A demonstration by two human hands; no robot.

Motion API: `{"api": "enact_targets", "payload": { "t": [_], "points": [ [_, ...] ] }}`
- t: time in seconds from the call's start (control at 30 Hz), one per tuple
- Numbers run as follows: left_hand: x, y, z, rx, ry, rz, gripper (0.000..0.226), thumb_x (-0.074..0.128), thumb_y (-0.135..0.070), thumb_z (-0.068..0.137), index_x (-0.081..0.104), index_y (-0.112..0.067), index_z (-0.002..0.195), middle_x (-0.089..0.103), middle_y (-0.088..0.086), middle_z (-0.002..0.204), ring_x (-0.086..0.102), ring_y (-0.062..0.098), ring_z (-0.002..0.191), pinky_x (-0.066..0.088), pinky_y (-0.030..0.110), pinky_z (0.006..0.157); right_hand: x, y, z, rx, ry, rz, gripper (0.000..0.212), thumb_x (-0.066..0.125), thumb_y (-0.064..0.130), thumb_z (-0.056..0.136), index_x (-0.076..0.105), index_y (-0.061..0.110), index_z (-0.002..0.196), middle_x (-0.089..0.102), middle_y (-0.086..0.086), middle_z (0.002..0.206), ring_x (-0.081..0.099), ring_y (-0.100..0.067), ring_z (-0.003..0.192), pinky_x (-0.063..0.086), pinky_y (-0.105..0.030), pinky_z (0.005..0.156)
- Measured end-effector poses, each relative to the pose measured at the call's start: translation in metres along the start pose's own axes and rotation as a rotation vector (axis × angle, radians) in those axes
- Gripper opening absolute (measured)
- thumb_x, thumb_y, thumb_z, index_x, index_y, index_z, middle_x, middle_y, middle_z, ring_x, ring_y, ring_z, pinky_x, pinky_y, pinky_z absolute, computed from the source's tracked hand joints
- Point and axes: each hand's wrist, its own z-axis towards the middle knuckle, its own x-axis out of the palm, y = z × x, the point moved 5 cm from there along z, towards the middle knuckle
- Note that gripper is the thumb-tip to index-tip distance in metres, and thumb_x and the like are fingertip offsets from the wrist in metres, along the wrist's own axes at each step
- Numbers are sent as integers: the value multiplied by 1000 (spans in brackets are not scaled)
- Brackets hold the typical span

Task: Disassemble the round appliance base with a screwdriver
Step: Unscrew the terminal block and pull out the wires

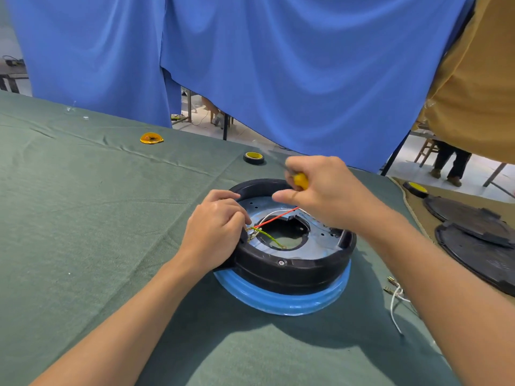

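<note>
1. Worktop (pixel 83 218), draped in green cloth. Both forearms reach over its near edge toward the centre.
2. Round appliance base (pixel 289 274): a black ring on a blue rim, lying at the centre of the worktop. Its cover is off, so a metal plate (pixel 320 246) and a central opening show. A screw (pixel 281 262) sits in the near wall.
3. Left hand (pixel 214 235), resting on the base's left wall. Its grip is curled on the wires (pixel 276 218) (red, white, green-yellow) where they end at the inner wall, apparently pinching them.
4. Right hand (pixel 326 190), above the far side of the base. Its grip is clamped round the yellow handle of the screwdriver (pixel 301 181). The blurred shaft points up and away, off any screw.
5. Step in hand, as judged: freeing the wiring inside the opened base. The next move likely calls for turning the tip down onto a fastener while the left hand steadies the base. The wires cross the opening and could snag the tip.
6. Right: loose white lead (pixel 394 299) with terminals, and two overlapping black covers (pixel 473 263).
7. Far: tape roll (pixel 253 157), yellow disc (pixel 151 138), blue curtain (pixel 278 65).
</note>
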Motion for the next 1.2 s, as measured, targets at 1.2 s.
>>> {"api": "enact_targets", "payload": {
  "t": [1.2],
  "points": [
    [1, 7, 3, 0, 9, -11, 33, 36, -24, 75, 50, -39, 49, 66, -22, 83, 47, -4, 110, 39, 46, 100, -32, -86, 30, 496, -522, 159, 14, 64, 14, 85, 66, 20, 73, 60, 4, 66, 55, -33, 97, 47, -37, 79]
  ]
}}
